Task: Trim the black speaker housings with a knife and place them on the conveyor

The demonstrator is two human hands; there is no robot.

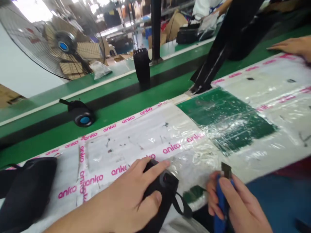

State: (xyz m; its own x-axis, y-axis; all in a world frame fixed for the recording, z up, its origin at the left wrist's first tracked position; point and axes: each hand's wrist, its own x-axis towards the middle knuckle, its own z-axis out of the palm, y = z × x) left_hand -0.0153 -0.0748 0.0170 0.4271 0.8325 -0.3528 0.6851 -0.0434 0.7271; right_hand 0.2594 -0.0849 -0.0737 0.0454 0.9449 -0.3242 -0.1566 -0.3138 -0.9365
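Left hand (116, 197): fingers wrapped on black case (161, 191), 6 o'clock, steadying it against bench (121, 111) | Right hand (234, 207): fingers shut on blue knife (220, 197), 5 o'clock, blade up, held clear.

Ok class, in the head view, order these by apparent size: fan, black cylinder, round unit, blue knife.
1. Fan is largest.
2. Black cylinder and round unit look alike; unranked.
3. Blue knife is unsure: it sits nearest the camera, partly hidden in the right hand.
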